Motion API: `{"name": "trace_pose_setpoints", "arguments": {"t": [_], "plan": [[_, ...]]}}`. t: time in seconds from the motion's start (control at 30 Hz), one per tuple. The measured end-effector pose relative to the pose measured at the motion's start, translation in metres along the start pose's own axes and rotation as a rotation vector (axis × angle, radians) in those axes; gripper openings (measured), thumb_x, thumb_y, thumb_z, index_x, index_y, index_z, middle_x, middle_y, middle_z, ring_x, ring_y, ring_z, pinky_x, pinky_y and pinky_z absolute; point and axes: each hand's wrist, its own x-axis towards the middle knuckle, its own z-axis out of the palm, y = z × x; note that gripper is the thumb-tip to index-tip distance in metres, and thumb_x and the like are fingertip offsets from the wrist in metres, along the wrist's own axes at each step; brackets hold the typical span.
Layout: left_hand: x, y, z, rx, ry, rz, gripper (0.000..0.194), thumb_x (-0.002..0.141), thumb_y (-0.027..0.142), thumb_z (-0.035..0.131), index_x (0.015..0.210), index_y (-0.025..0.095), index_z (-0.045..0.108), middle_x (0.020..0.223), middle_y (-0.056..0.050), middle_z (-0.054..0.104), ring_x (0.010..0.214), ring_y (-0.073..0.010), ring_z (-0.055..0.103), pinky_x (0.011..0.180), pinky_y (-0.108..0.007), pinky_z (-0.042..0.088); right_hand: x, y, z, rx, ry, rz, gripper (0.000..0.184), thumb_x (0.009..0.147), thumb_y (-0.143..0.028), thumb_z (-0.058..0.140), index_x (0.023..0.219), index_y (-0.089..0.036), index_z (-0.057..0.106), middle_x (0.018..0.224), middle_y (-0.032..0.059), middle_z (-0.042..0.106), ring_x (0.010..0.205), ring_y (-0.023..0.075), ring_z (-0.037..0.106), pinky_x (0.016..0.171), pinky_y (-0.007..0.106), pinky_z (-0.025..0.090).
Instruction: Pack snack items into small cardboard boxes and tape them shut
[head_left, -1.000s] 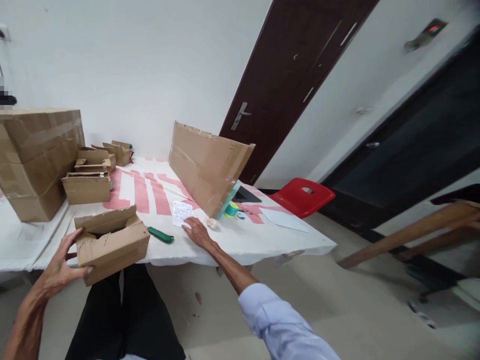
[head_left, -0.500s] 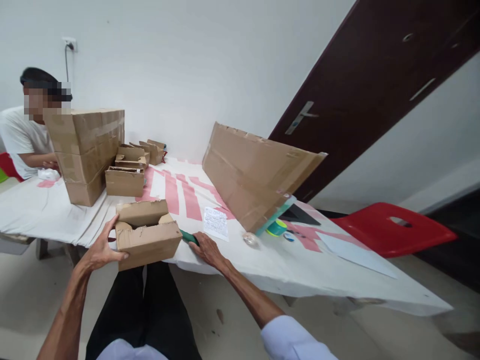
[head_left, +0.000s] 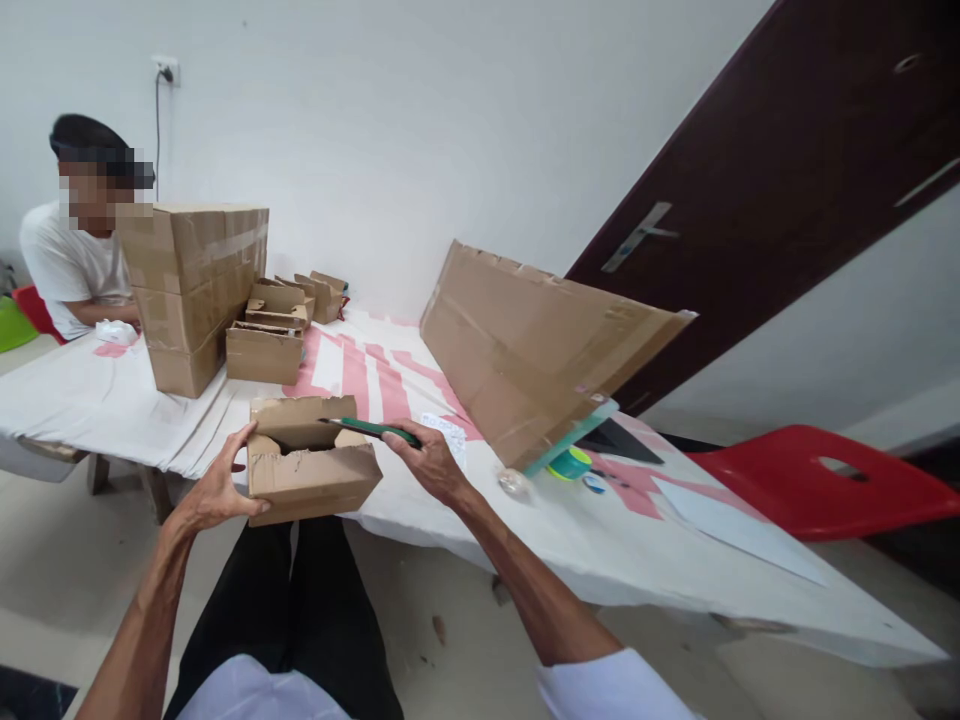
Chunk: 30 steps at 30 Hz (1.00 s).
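Left hand (head_left: 217, 492) steadies a small cardboard box (head_left: 311, 482) while the right hand (head_left: 429, 462) holds a green-handled tool (head_left: 367, 427) over it

In the head view, the box sits at the near edge of the desk (head_left: 600, 540), above the person's lap, its ragged top facing up. The left forearm rises from the lower left, and that hand pinches the box's left end: the thumb lies along the near face, the fingers bend around the upper corner. The right forearm reaches in diagonally from the lower right, wrist raised, fingers closed about the handle. The tool points left across the opening, its slim tip over the box; whether it touches cardboard I cannot tell.

Just behind the right hand lies a printed sheet (head_left: 452, 437), partly covered by it. A large cardboard panel (head_left: 532, 350) leans beyond, with a tape roll (head_left: 570, 463) near its lower corner. Farther left, smaller cartons (head_left: 264, 355) stand beside a tall taped box stack (head_left: 206, 290).
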Motion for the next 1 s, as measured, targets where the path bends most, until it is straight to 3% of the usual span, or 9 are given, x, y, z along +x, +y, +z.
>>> {"name": "trace_pose_setpoints", "arguments": {"t": [0.13, 0.27, 0.4, 0.5, 0.57, 0.7, 0.8, 0.9, 1.0], "plan": [[-0.002, 0.001, 0.002, -0.012, -0.004, 0.017, 0.118, 0.069, 0.038, 0.089, 0.168, 0.029, 0.026, 0.17, -0.017, 0.029, 0.155, -0.0414, 0.035, 0.117, -0.057, 0.046, 0.021, -0.04, 0.01, -0.094, -0.176, -0.199, 0.025, 0.097, -0.04, 0.062, 0.101, -0.022, 0.079, 0.095, 0.0045, 0.078, 0.083, 0.0196, 0.069, 0.08, 0.031, 0.054], [-0.003, -0.001, 0.001, -0.021, 0.016, 0.029, 0.117, 0.069, 0.037, 0.089, 0.168, 0.031, 0.026, 0.168, -0.016, 0.032, 0.153, -0.0413, 0.039, 0.116, -0.058, 0.048, 0.034, -0.046, -0.002, -0.299, -0.289, -0.303, 0.021, 0.096, -0.038, 0.064, 0.097, -0.025, 0.081, 0.094, 0.0032, 0.078, 0.082, 0.0184, 0.069, 0.077, 0.029, 0.051], [-0.001, -0.002, 0.0, -0.028, 0.035, 0.026, 0.115, 0.069, 0.038, 0.09, 0.166, 0.028, 0.029, 0.166, -0.017, 0.036, 0.152, -0.0422, 0.041, 0.114, -0.057, 0.051, 0.027, -0.021, -0.058, -0.432, -0.276, -0.185, 0.022, 0.094, -0.04, 0.065, 0.091, -0.025, 0.081, 0.091, 0.0035, 0.079, 0.078, 0.0202, 0.069, 0.075, 0.031, 0.05], [0.004, -0.002, -0.002, -0.044, 0.03, 0.025, 0.115, 0.067, 0.039, 0.09, 0.165, 0.027, 0.03, 0.166, -0.017, 0.035, 0.152, -0.0426, 0.04, 0.114, -0.058, 0.05, 0.013, 0.015, -0.099, -0.444, -0.106, -0.048, 0.026, 0.092, -0.043, 0.065, 0.093, -0.023, 0.081, 0.088, 0.0044, 0.079, 0.076, 0.0219, 0.069, 0.073, 0.032, 0.051], [0.008, 0.0, -0.004, -0.042, 0.022, 0.013, 0.112, 0.067, 0.038, 0.089, 0.164, 0.028, 0.033, 0.165, -0.016, 0.035, 0.152, -0.0414, 0.039, 0.114, -0.058, 0.05, 0.001, 0.044, -0.104, -0.434, 0.018, 0.012, 0.031, 0.093, -0.046, 0.063, 0.096, -0.021, 0.081, 0.089, 0.0056, 0.079, 0.08, 0.0235, 0.07, 0.075, 0.034, 0.052], [0.013, 0.002, -0.008, 0.007, -0.013, 0.024, 0.089, 0.072, 0.033, 0.083, 0.154, 0.03, 0.047, 0.155, -0.012, 0.042, 0.147, -0.0364, 0.044, 0.113, -0.055, 0.051, -0.024, 0.097, -0.052, -0.364, 0.172, 0.055, 0.037, 0.093, -0.045, 0.056, 0.11, -0.019, 0.077, 0.111, 0.0126, 0.078, 0.103, 0.0295, 0.07, 0.094, 0.043, 0.055], [0.013, 0.0, -0.009, 0.055, -0.032, 0.031, 0.074, 0.072, 0.031, 0.082, 0.143, 0.03, 0.059, 0.153, -0.011, 0.043, 0.146, -0.0355, 0.046, 0.112, -0.054, 0.053, -0.036, 0.122, 0.002, -0.355, 0.226, 0.089, 0.036, 0.094, -0.043, 0.052, 0.109, -0.019, 0.075, 0.103, 0.015, 0.075, 0.1, 0.0315, 0.067, 0.095, 0.048, 0.055], [0.012, -0.001, -0.008, 0.07, -0.011, 0.021, 0.069, 0.073, 0.036, 0.084, 0.139, 0.03, 0.065, 0.163, -0.012, 0.035, 0.152, -0.0394, 0.038, 0.114, -0.056, 0.051, -0.034, 0.127, 0.033, -0.334, 0.248, 0.08, 0.038, 0.098, -0.044, 0.049, 0.11, -0.018, 0.073, 0.1, 0.0149, 0.072, 0.099, 0.0325, 0.066, 0.093, 0.052, 0.056], [0.011, 0.002, -0.006, 0.047, -0.012, 0.032, 0.065, 0.077, 0.039, 0.083, 0.14, 0.03, 0.067, 0.172, -0.011, 0.024, 0.16, -0.0398, 0.026, 0.12, -0.056, 0.045, -0.019, 0.106, 0.041, -0.293, 0.262, 0.018, 0.038, 0.102, -0.041, 0.046, 0.119, -0.019, 0.072, 0.115, 0.0158, 0.072, 0.113, 0.032, 0.064, 0.103, 0.053, 0.053]]}}
